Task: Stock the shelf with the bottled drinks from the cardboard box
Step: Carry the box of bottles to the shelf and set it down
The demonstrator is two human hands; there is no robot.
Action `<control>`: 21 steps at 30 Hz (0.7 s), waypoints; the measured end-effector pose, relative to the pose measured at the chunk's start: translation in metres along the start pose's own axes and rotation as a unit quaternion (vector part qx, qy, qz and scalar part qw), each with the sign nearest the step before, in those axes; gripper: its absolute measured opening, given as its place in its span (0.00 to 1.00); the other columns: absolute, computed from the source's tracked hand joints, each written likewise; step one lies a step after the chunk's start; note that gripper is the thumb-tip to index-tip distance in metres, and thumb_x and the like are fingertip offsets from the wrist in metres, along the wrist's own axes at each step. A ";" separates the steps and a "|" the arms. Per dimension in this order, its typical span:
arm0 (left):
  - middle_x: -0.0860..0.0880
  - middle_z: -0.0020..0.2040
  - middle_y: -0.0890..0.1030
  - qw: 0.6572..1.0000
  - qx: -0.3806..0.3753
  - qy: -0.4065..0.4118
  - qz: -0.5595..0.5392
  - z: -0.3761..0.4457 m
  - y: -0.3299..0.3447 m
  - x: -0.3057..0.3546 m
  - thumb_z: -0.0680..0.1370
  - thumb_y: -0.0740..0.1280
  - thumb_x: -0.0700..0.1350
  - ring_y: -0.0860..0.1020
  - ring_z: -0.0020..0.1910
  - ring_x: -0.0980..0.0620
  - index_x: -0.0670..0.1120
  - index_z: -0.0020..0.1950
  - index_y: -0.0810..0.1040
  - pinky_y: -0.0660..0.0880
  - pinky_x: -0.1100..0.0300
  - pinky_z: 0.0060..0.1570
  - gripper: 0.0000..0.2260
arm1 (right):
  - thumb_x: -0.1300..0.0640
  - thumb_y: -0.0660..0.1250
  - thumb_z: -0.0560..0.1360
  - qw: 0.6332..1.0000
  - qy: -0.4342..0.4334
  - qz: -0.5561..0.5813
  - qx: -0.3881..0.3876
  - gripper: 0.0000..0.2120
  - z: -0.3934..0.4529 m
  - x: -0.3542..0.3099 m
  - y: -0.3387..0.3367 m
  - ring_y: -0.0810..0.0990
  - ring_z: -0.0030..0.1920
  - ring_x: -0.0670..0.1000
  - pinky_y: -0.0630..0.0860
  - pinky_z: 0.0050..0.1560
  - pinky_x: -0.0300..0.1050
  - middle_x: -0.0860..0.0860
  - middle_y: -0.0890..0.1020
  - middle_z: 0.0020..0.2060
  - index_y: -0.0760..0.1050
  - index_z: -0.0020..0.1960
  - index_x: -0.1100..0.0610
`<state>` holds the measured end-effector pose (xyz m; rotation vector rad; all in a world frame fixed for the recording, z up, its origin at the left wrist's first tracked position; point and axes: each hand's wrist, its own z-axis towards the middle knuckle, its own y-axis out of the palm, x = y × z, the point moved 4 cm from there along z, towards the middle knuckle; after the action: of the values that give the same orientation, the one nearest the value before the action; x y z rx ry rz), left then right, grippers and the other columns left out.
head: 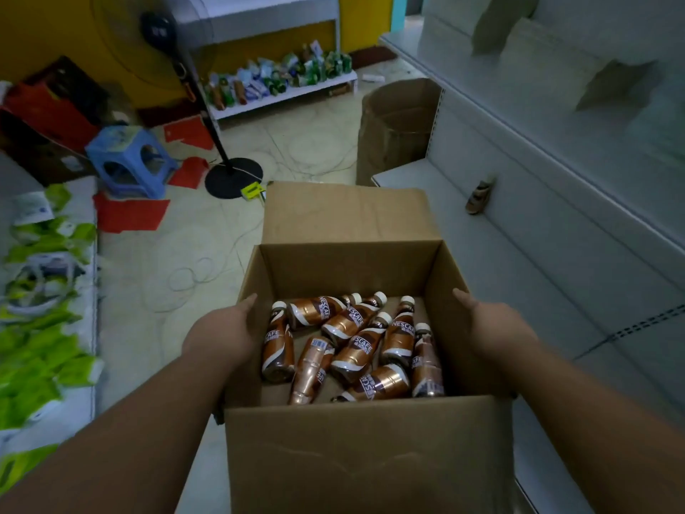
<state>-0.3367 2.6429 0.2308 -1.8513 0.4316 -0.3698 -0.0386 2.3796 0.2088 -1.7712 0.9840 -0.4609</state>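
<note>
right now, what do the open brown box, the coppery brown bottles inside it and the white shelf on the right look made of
Open brown box: corrugated cardboard, matte, with creased flaps and raw-cut edges. Coppery brown bottles: probably plastic under glossy metallic sleeve labels, judging by the highlights, with pale caps; glass cannot be ruled out. White shelf: apparently painted sheet metal, smooth with thin flat edges, though that is uncertain. Left hand and right hand press the box sides.

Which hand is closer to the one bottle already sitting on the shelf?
The right hand. It holds the cardboard box's right wall, on the same side as the lone bottle on the white shelf. The left hand grips the opposite wall, farther away.
</note>
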 end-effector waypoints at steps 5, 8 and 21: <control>0.45 0.57 0.80 0.999 -0.013 0.029 0.009 0.107 -0.011 0.018 0.76 0.63 0.42 0.80 0.49 0.47 0.60 0.78 0.54 0.80 0.51 0.49 0.34 | 0.66 0.58 0.77 0.999 0.045 0.024 -0.012 0.35 0.081 -0.021 -0.011 0.79 0.58 0.58 0.75 0.51 0.49 0.59 0.77 0.63 0.54 0.78 0.43; 0.44 0.57 0.81 0.997 -0.018 0.063 0.028 0.163 -0.027 0.028 0.76 0.64 0.41 0.80 0.48 0.46 0.60 0.77 0.53 0.80 0.51 0.48 0.34 | 0.66 0.58 0.76 0.994 0.098 0.049 -0.024 0.35 0.102 -0.033 -0.010 0.78 0.59 0.59 0.75 0.53 0.50 0.60 0.76 0.65 0.54 0.78 0.42; 0.46 0.57 0.81 0.900 -0.080 0.410 0.120 0.322 -0.050 0.129 0.76 0.63 0.44 0.78 0.54 0.44 0.53 0.66 0.74 0.75 0.53 0.53 0.18 | 0.60 0.63 0.76 0.902 0.391 0.182 -0.003 0.33 0.052 -0.092 0.066 0.80 0.50 0.57 0.71 0.42 0.44 0.58 0.81 0.56 0.57 0.77 0.42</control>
<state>-0.0708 2.8657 0.1845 -1.6964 1.2841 -0.9706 -0.0835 2.4731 0.1395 -1.3471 1.8323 -0.9576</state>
